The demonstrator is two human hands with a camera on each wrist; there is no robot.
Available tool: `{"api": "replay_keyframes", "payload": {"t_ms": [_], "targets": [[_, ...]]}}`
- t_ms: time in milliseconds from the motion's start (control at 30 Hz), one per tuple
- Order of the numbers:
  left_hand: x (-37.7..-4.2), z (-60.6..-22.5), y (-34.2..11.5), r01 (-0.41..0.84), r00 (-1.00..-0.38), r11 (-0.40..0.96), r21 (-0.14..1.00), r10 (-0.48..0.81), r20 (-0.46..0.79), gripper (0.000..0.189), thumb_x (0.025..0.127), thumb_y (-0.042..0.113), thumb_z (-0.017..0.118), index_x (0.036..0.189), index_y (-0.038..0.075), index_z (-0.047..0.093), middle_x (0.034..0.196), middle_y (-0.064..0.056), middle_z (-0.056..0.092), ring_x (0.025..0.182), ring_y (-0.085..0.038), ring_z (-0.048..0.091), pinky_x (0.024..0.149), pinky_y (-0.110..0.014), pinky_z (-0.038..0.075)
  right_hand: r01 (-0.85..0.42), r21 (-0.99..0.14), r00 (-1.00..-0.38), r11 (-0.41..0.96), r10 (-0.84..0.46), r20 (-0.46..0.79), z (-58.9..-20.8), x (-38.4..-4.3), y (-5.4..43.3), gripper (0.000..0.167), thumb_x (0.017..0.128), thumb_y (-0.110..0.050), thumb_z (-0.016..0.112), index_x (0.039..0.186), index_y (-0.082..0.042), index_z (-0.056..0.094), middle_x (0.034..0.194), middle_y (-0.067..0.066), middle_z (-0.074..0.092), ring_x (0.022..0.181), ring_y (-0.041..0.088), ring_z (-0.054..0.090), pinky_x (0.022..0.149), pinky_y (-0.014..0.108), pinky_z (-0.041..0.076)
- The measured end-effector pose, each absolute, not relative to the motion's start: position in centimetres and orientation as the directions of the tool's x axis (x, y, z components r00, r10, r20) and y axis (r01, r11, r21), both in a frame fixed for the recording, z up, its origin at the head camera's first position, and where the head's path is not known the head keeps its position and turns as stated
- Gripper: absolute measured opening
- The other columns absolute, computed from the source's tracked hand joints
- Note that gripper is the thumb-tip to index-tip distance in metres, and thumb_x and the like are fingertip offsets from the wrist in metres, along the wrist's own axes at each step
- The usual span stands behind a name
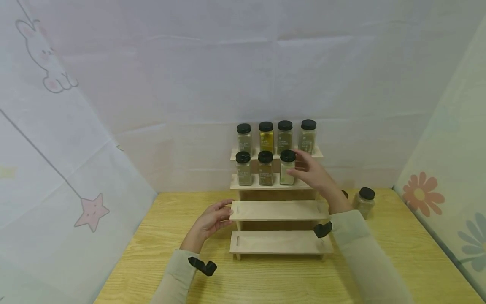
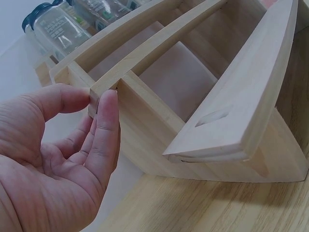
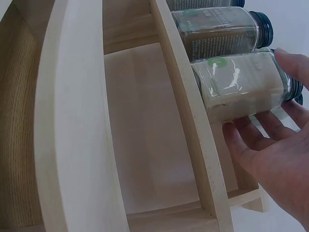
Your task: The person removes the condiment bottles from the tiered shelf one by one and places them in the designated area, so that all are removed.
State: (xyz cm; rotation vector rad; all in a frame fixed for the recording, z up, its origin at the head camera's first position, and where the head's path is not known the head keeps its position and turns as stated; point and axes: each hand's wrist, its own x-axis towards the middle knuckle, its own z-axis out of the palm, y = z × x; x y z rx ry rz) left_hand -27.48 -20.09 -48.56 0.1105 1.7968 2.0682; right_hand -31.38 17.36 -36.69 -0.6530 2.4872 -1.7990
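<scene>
While reaching forward and inward from the lower right, held the right hand (image 1: 311,172) up at the second-highest shelf of a four-tier wooden stepped rack (image 1: 281,210), forearm slanting across the rack's right end. Curled the fingers of that hand round a black-lidded glass spice jar with pale contents (image 1: 285,175), one digit at the lid, others lower along the glass. Had that jar upright, third from the left on its shelf; could not tell whether resting on the board or just above.

Stretched the left arm forward from the lower left, left hand (image 1: 212,217) lower than the right, fingers pointing toward the rack. Pinched the left end of the second-lowest shelf between the digits, tips close together on the wood.

Had two darker-filled spice jars (image 1: 265,174) just left of the gripped one, and four more (image 1: 266,141) along the top shelf. Wore pale sleeves (image 1: 349,230) on both arms. Had another lidded jar (image 1: 363,207) on the wood-grain table (image 1: 144,236), right of the rack.
</scene>
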Motion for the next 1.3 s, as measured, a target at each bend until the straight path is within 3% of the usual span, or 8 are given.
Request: {"api": "replay_keyframes", "payload": {"t_ms": [133, 333, 600, 967, 1300], "targets": [[-27.5, -48.5, -20.1, -0.245, -0.918, -0.098, 0.964, 0.343, -0.199, 0.065, 0.1, 0.006, 0.062, 0.157, 0.003, 0.031, 0.115, -0.008, 0.051, 0.082, -0.011, 0.061, 0.089, -0.034, 0.059, -0.337, -0.908, -0.911, 0.25, -0.331, 0.247, -36.7, -31.4, 16.8, 0.08, 0.095, -0.022, 0.074, 0.161, -0.019, 0.028, 0.153, 0.02, 0.039, 0.138, 0.041, 0.043, 0.114, 0.058, 0.037], [-27.5, -48.6, -20.0, -0.249, -0.92, -0.105, 0.963, 0.337, -0.201, 0.064, 0.1, 0.006, 0.062, 0.157, 0.003, 0.032, 0.111, -0.006, 0.051, 0.081, -0.013, 0.06, 0.082, -0.028, 0.06, -0.341, -0.913, -0.909, 0.224, -0.325, 0.26, -36.9, -31.4, 16.2, 0.083, 0.094, -0.017, 0.074, 0.161, -0.022, 0.026, 0.151, 0.02, 0.039, 0.136, 0.041, 0.044, 0.114, 0.058, 0.037], [-27.3, -48.5, -20.1, -0.243, -0.923, -0.091, 0.966, 0.327, -0.202, 0.066, 0.1, 0.007, 0.062, 0.158, 0.002, 0.03, 0.114, -0.007, 0.052, 0.083, -0.012, 0.06, 0.087, -0.032, 0.06, -0.331, -0.918, -0.918, 0.219, -0.3, 0.26, -37.3, -31.6, 15.8, 0.083, 0.094, -0.013, 0.074, 0.161, -0.022, 0.026, 0.151, 0.02, 0.039, 0.136, 0.042, 0.044, 0.113, 0.057, 0.039], [-27.3, -48.5, -19.9, -0.248, -0.921, -0.116, 0.962, 0.336, -0.197, 0.062, 0.1, 0.006, 0.061, 0.156, 0.003, 0.033, 0.108, -0.005, 0.053, 0.079, -0.012, 0.061, 0.082, -0.029, 0.06, -0.319, -0.91, -0.934, 0.266, -0.249, 0.255, -37.0, -30.9, 15.8, 0.076, 0.094, -0.02, 0.075, 0.157, -0.027, 0.034, 0.147, 0.017, 0.044, 0.135, 0.04, 0.046, 0.105, 0.057, 0.046], [-27.2, -48.5, -19.9, -0.243, -0.925, -0.116, 0.963, 0.326, -0.195, 0.062, 0.101, 0.005, 0.06, 0.156, 0.003, 0.033, 0.111, -0.005, 0.052, 0.079, -0.009, 0.059, 0.081, -0.027, 0.06, -0.393, -0.88, -0.909, 0.268, -0.255, 0.329, -35.6, -29.7, 17.8, 0.074, 0.093, -0.021, 0.076, 0.156, -0.02, 0.036, 0.145, 0.017, 0.047, 0.131, 0.04, 0.048, 0.108, 0.057, 0.04]]}}
